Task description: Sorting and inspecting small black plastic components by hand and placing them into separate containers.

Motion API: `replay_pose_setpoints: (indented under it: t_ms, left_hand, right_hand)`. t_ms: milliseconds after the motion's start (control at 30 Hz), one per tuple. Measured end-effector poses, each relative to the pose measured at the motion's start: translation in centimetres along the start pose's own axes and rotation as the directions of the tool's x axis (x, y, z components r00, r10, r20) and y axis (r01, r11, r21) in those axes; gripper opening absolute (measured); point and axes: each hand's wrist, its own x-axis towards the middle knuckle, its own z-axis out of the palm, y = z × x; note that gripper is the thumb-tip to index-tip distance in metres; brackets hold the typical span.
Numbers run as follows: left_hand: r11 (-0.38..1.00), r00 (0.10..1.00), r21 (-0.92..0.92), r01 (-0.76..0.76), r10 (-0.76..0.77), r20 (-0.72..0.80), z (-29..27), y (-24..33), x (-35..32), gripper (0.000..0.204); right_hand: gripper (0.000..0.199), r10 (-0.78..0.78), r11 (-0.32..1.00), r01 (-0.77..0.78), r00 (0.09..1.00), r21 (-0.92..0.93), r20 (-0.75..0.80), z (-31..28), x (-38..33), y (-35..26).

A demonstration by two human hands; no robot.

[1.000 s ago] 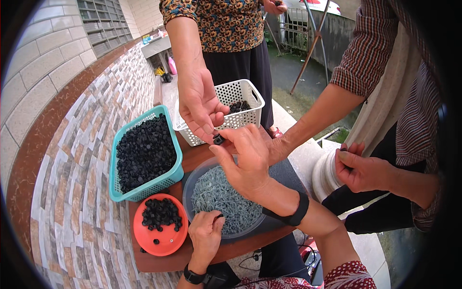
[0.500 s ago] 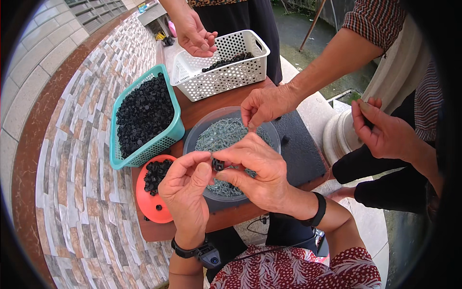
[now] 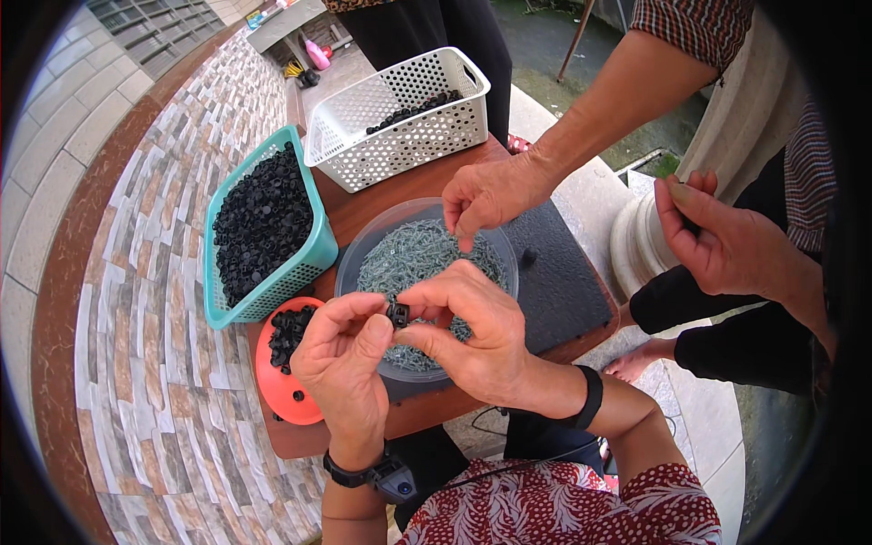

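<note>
A small black plastic part (image 3: 398, 314) is pinched between the thumb and index finger of my right hand (image 3: 477, 331). My left hand (image 3: 345, 368) meets it from the left, index finger and thumb curled at the part's side; whatever they pinch is too small to make out. Both hands hover over the near rim of a clear round tub (image 3: 349, 263) full of small silvery screws (image 3: 409, 257). Beside my left hand, a red-orange plate (image 3: 309, 411) carries a pile of black plastic parts (image 3: 289, 338).
A teal basket (image 3: 320, 243) heaped with black pieces and a white perforated basket (image 3: 409, 153) stand farther back on the brown table (image 3: 354, 207). A co-worker's hand (image 3: 490, 193) reaches into the tub; their other hand (image 3: 727, 238) is raised at the right, above a dark mat (image 3: 568, 282).
The hand over the white basket has left the view. My hands and the black part stay together, the part turned slightly. The whole view has shifted a little.
</note>
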Motion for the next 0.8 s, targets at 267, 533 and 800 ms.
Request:
replay_pose_setpoints:
  t_ms: [267,533,800]
  left_hand:
    - [0.979,0.991,0.164,-0.124,0.115,0.064,0.2,0.3,-0.5,0.017]
    - [0.880,0.957,0.384,-0.279,0.220,0.191,0.4,0.8,0.2,0.014]
    - [0.897,0.938,0.346,-0.275,0.172,0.301,-0.5,0.3,0.0,0.019]
  right_hand:
    - [0.023,0.260,0.907,-0.260,0.965,0.332,0.045,-0.5,-0.6,-0.1]
    - [0.020,0.519,0.461,-0.599,0.780,0.655,0.349,-1.4,-0.5,0.4]
    - [0.021,0.465,0.725,-0.466,0.874,0.507,0.139,-0.9,-1.3,-0.8]
